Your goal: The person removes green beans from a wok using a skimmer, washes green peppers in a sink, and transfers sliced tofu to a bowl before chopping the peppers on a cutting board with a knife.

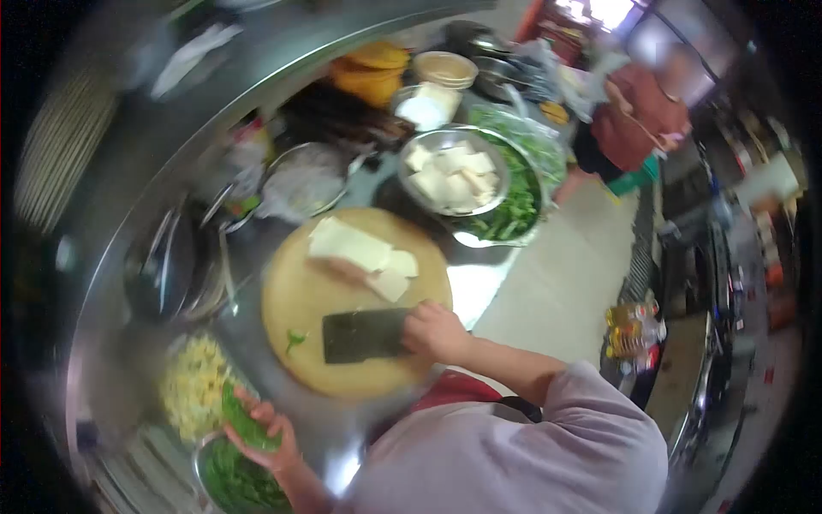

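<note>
On the round wooden chopping board (291, 257) a cleaver (364, 336) lies with its dark blade flat. My right hand (437, 332) is closed at the blade's right end, around what looks like the handle. White slabs that look like tofu (351, 244) lie on the far half of the board, and a small green scrap (295, 337) is near its left edge. My left hand (272, 439) cups a handful of cut green vegetable (247, 420) over the bowl of cut greens (240, 480) at the bottom left. Blur hides the exact kind of greens.
Yellow-white chopped food (195, 385) sits left of the board. Beyond the board stands a metal bowl of white pieces (454, 171), on a larger basin of leafy greens (522, 206). Oil bottles (629, 330) are at the right. Another person (638, 116) stands in the far right.
</note>
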`<state>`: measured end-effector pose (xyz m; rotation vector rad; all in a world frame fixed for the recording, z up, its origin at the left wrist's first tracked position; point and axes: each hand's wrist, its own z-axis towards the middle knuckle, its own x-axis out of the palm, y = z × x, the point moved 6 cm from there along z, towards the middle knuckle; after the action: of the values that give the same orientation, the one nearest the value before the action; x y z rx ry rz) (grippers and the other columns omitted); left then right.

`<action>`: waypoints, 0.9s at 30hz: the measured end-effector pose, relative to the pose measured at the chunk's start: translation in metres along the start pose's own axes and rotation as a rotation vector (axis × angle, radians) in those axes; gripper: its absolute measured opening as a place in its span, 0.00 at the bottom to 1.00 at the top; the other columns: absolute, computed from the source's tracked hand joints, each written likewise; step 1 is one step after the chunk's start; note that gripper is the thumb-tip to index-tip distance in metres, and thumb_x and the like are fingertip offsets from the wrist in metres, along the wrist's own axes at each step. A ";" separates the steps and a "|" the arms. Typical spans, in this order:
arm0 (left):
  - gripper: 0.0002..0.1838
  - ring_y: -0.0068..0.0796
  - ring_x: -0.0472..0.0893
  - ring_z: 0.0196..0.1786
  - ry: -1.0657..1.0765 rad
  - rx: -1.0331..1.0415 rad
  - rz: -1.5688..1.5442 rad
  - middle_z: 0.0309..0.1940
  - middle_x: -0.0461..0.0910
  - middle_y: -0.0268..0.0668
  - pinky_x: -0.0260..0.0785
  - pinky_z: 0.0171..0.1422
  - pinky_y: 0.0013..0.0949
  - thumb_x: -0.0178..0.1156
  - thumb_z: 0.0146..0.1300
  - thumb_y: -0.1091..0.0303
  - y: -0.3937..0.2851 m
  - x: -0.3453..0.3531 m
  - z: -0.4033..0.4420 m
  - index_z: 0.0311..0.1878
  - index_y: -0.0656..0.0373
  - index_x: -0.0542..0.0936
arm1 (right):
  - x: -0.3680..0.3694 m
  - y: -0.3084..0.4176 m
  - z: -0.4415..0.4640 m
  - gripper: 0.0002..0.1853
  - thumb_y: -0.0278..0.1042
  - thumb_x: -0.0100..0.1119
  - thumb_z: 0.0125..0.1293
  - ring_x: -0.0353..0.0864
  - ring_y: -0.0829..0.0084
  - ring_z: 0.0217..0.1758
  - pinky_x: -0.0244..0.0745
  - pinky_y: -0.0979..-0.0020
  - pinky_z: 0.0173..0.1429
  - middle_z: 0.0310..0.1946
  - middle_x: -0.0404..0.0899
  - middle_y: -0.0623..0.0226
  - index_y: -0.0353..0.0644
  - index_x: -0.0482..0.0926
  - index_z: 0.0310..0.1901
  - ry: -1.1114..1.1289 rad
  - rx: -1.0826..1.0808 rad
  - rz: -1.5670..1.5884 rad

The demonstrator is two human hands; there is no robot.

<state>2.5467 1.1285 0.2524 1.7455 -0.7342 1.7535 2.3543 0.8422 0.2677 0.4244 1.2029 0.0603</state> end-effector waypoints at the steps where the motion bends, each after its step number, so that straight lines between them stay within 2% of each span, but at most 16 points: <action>1: 0.32 0.31 0.73 0.52 -0.037 -0.017 -0.018 0.70 0.63 0.28 0.67 0.38 0.30 0.43 0.70 0.45 -0.001 -0.006 0.000 0.74 0.41 0.53 | -0.008 -0.002 0.002 0.12 0.39 0.65 0.50 0.73 0.59 0.37 0.71 0.60 0.38 0.30 0.71 0.63 0.46 0.72 0.30 -0.022 -0.018 -0.004; 3: 0.33 0.31 0.73 0.54 -0.079 -0.028 -0.026 0.67 0.65 0.28 0.68 0.38 0.32 0.44 0.69 0.43 0.002 -0.007 0.001 0.74 0.42 0.54 | -0.027 -0.005 0.008 0.10 0.33 0.64 0.50 0.73 0.58 0.34 0.69 0.60 0.36 0.27 0.71 0.62 0.44 0.71 0.29 -0.065 -0.036 0.071; 8: 0.33 0.29 0.73 0.54 -0.095 -0.017 0.069 0.63 0.70 0.29 0.70 0.38 0.32 0.45 0.69 0.42 0.021 0.007 0.009 0.73 0.42 0.56 | -0.077 -0.038 0.016 0.10 0.34 0.62 0.53 0.72 0.58 0.27 0.68 0.60 0.34 0.20 0.69 0.65 0.46 0.71 0.22 -0.154 -0.106 0.097; 11: 0.24 0.36 0.78 0.42 -0.201 -0.011 0.106 0.48 0.81 0.38 0.71 0.36 0.35 0.56 0.60 0.54 0.078 0.051 0.025 0.57 0.55 0.76 | -0.101 -0.066 0.022 0.14 0.38 0.61 0.56 0.72 0.58 0.25 0.67 0.59 0.33 0.18 0.69 0.65 0.46 0.70 0.18 -0.167 -0.158 0.085; 12: 0.32 0.35 0.76 0.46 -0.128 0.032 0.154 0.58 0.74 0.39 0.67 0.33 0.34 0.51 0.64 0.49 0.077 0.035 0.023 0.69 0.52 0.64 | -0.112 -0.077 0.024 0.15 0.40 0.61 0.57 0.71 0.58 0.24 0.67 0.59 0.33 0.17 0.69 0.66 0.46 0.70 0.17 -0.174 -0.194 0.093; 15: 0.34 0.31 0.74 0.54 0.041 -0.052 0.132 0.70 0.62 0.24 0.67 0.40 0.31 0.43 0.69 0.42 0.106 0.004 0.033 0.74 0.42 0.53 | -0.147 -0.131 0.035 0.16 0.45 0.59 0.59 0.72 0.58 0.25 0.67 0.58 0.32 0.18 0.70 0.66 0.47 0.72 0.19 -0.207 -0.304 0.098; 16: 0.34 0.31 0.77 0.49 -0.001 -0.052 0.099 0.69 0.64 0.25 0.69 0.37 0.29 0.44 0.68 0.41 0.126 0.002 0.038 0.74 0.42 0.54 | -0.154 -0.155 0.040 0.15 0.44 0.58 0.58 0.72 0.58 0.25 0.67 0.59 0.31 0.19 0.71 0.65 0.47 0.73 0.19 -0.233 -0.288 0.057; 18: 0.33 0.29 0.76 0.51 -0.124 -0.003 0.098 0.63 0.70 0.28 0.70 0.37 0.30 0.45 0.68 0.41 0.182 0.022 0.045 0.72 0.43 0.58 | -0.195 -0.205 0.054 0.12 0.42 0.60 0.55 0.73 0.58 0.25 0.69 0.60 0.32 0.20 0.73 0.65 0.47 0.74 0.20 -0.393 -0.332 0.187; 19: 0.32 0.28 0.75 0.52 -0.185 0.029 0.099 0.60 0.72 0.29 0.71 0.37 0.30 0.45 0.68 0.42 0.206 0.036 0.050 0.72 0.43 0.60 | -0.209 -0.237 0.067 0.10 0.40 0.62 0.51 0.74 0.59 0.26 0.70 0.60 0.33 0.21 0.74 0.65 0.46 0.75 0.21 -0.428 -0.248 0.016; 20: 0.31 0.27 0.77 0.49 -0.180 -0.008 0.223 0.61 0.73 0.28 0.71 0.36 0.29 0.46 0.68 0.42 0.215 0.025 0.051 0.71 0.44 0.62 | -0.224 -0.273 0.084 0.06 0.37 0.63 0.50 0.75 0.58 0.29 0.71 0.59 0.35 0.24 0.76 0.64 0.46 0.78 0.26 -0.515 -0.206 0.063; 21: 0.31 0.27 0.77 0.49 -0.213 0.013 0.209 0.61 0.73 0.28 0.71 0.36 0.29 0.45 0.68 0.42 0.232 0.033 0.053 0.71 0.44 0.62 | -0.231 -0.319 0.104 0.06 0.34 0.62 0.51 0.77 0.56 0.33 0.73 0.60 0.39 0.29 0.77 0.60 0.43 0.79 0.29 -0.556 -0.088 0.161; 22: 0.31 0.27 0.78 0.49 -0.248 0.029 0.195 0.61 0.73 0.28 0.72 0.36 0.29 0.45 0.68 0.43 0.251 0.039 0.057 0.71 0.44 0.62 | -0.230 -0.369 0.127 0.06 0.33 0.60 0.55 0.78 0.54 0.37 0.74 0.59 0.43 0.33 0.78 0.56 0.41 0.79 0.32 -0.533 0.105 0.266; 23: 0.31 0.28 0.78 0.49 -0.284 0.040 0.181 0.62 0.73 0.28 0.72 0.36 0.29 0.45 0.69 0.43 0.271 0.048 0.062 0.71 0.44 0.62 | -0.227 -0.413 0.152 0.09 0.35 0.58 0.57 0.78 0.53 0.41 0.74 0.57 0.47 0.35 0.79 0.53 0.38 0.79 0.35 -0.528 0.260 0.242; 25: 0.31 0.28 0.78 0.50 -0.307 0.108 0.254 0.62 0.73 0.30 0.73 0.35 0.30 0.44 0.69 0.43 0.296 0.063 0.067 0.71 0.45 0.60 | -0.178 -0.516 0.198 0.11 0.36 0.58 0.57 0.79 0.51 0.44 0.73 0.55 0.50 0.38 0.79 0.51 0.38 0.78 0.38 -0.422 0.438 0.210; 27: 0.31 0.29 0.79 0.49 -0.342 0.149 0.324 0.63 0.72 0.30 0.74 0.33 0.30 0.44 0.69 0.43 0.307 0.064 0.063 0.71 0.44 0.60 | -0.153 -0.551 0.226 0.14 0.38 0.58 0.56 0.78 0.50 0.47 0.73 0.56 0.52 0.41 0.79 0.48 0.37 0.78 0.41 -0.358 0.470 0.070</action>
<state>2.3708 0.8700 0.3178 2.1588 -1.1069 1.7688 2.4070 0.2293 0.2768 0.8508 0.8409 -0.2349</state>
